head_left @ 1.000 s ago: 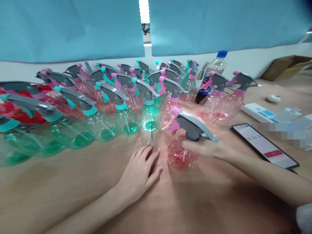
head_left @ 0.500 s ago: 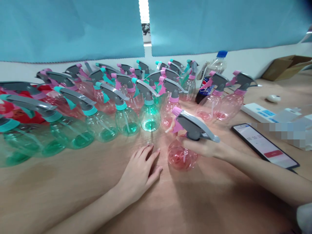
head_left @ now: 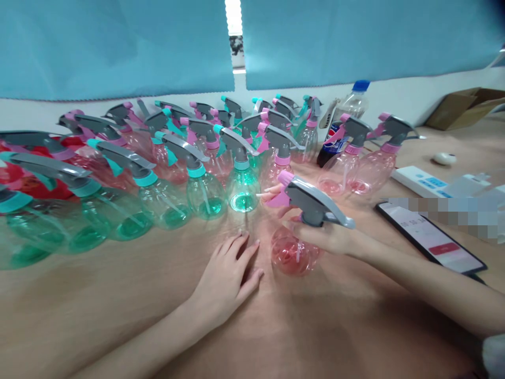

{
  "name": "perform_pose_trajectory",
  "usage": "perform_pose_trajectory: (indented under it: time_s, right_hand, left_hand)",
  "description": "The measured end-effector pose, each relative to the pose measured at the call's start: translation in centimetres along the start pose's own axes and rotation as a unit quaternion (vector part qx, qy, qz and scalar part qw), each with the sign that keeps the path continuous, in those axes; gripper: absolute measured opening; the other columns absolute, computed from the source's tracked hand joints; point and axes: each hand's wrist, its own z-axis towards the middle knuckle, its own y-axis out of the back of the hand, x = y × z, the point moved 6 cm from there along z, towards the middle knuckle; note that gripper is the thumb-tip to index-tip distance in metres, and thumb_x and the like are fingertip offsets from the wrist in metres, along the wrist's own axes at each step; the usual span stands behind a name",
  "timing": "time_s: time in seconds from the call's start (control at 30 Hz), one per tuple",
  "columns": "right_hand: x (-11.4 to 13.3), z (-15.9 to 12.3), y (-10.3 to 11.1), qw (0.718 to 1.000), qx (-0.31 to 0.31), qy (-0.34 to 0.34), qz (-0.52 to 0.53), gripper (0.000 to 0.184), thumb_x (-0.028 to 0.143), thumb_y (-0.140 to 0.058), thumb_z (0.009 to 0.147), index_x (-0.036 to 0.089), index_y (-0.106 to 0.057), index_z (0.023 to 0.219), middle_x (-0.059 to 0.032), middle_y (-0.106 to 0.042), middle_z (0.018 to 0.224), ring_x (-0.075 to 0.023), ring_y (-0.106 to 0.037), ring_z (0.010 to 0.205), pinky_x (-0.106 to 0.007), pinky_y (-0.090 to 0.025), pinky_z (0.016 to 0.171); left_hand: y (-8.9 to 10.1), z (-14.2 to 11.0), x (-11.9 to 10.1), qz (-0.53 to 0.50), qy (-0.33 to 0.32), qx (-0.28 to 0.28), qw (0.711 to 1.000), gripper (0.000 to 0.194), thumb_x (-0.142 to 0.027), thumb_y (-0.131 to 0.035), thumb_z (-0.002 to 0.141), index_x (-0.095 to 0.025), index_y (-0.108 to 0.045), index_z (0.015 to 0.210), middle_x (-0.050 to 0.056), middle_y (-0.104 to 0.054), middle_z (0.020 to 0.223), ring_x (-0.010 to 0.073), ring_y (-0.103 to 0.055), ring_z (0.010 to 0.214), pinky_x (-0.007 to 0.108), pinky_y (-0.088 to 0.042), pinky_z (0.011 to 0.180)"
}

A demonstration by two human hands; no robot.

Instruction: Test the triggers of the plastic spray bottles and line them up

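Observation:
A pink spray bottle (head_left: 295, 257) with a grey and pink trigger head stands upright on the table. My right hand (head_left: 323, 236) is round its neck from the right, just under the head. Some of its fingers reach out past the pink trigger on the left, and the bottle's head hides part of the hand. My left hand (head_left: 231, 268) lies flat on the tabletop with its fingers spread, holding nothing, a little left of that bottle. Beyond my left hand, a green spray bottle (head_left: 243, 192) stands in the front row.
Several green and pink spray bottles crowd the table's back and left, among them a pink pair (head_left: 373, 171). A cola bottle (head_left: 353, 113) stands behind. On the right lie a phone (head_left: 434, 237), a white power strip (head_left: 418, 179), a small white object (head_left: 444, 159) and a cardboard box (head_left: 453, 113).
The fingers of my right hand have stretched out to the left from the trigger, where they were curled before. The pink bottle and my left hand stay in place.

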Motion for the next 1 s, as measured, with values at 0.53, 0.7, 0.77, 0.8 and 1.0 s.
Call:
perform_pose_trajectory:
  time_s: [0.53,0.7,0.77,0.8,1.0]
  right_hand:
    - [-0.34,-0.10,-0.09,1.000,0.001,-0.007,0.021,0.023,0.006,-0.048,0.065,0.022,-0.054,0.080,0.0001,-0.062,0.088,-0.0115,-0.061,0.070,-0.023,-0.054,0.062]
    - [-0.60,-0.18,-0.06,1.000,-0.001,-0.019,0.016,0.027,0.008,-0.049,0.066,0.022,-0.055,0.088,-0.0011,-0.066,0.095,-0.0119,-0.061,0.066,-0.026,-0.054,0.060]
    - [-0.67,-0.19,-0.07,1.000,-0.002,-0.021,0.013,0.032,0.009,-0.049,0.066,0.023,-0.056,0.094,-0.0021,-0.066,0.101,-0.0123,-0.061,0.066,-0.027,-0.054,0.060]
    - [-0.67,-0.20,-0.08,1.000,-0.002,-0.019,0.011,0.033,0.009,-0.049,0.066,0.023,-0.056,0.095,-0.0021,-0.066,0.102,-0.0125,-0.061,0.066,-0.027,-0.054,0.061]
    - [-0.63,-0.26,-0.10,1.000,0.001,-0.013,0.012,0.021,0.008,-0.048,0.066,0.023,-0.053,0.081,-0.0003,-0.064,0.093,-0.0115,-0.060,0.065,-0.026,-0.053,0.059]
  left_hand:
    - [-0.07,-0.03,-0.01,0.005,-0.004,0.003,1.000,0.042,-0.035,-0.051,0.093,-0.015,-0.054,0.130,0.018,-0.053,0.134,0.0341,-0.048,0.124,0.053,-0.042,0.099]
    - [0.03,-0.02,0.03,-0.002,-0.003,-0.002,1.000,0.042,-0.035,-0.051,0.093,-0.017,-0.053,0.130,0.017,-0.053,0.134,0.0337,-0.048,0.125,0.052,-0.041,0.099]
    - [-0.01,-0.03,0.07,-0.003,-0.001,-0.003,1.000,0.042,-0.035,-0.051,0.093,-0.017,-0.053,0.130,0.016,-0.053,0.134,0.0336,-0.047,0.125,0.052,-0.041,0.100]
    - [-0.04,-0.03,0.09,-0.002,-0.002,-0.003,1.000,0.042,-0.035,-0.051,0.093,-0.017,-0.053,0.130,0.016,-0.053,0.134,0.0337,-0.047,0.125,0.053,-0.041,0.100]
    - [-0.12,-0.02,0.09,0.007,-0.002,0.000,1.000,0.042,-0.035,-0.050,0.093,-0.017,-0.053,0.130,0.017,-0.053,0.134,0.0333,-0.047,0.125,0.052,-0.042,0.099]
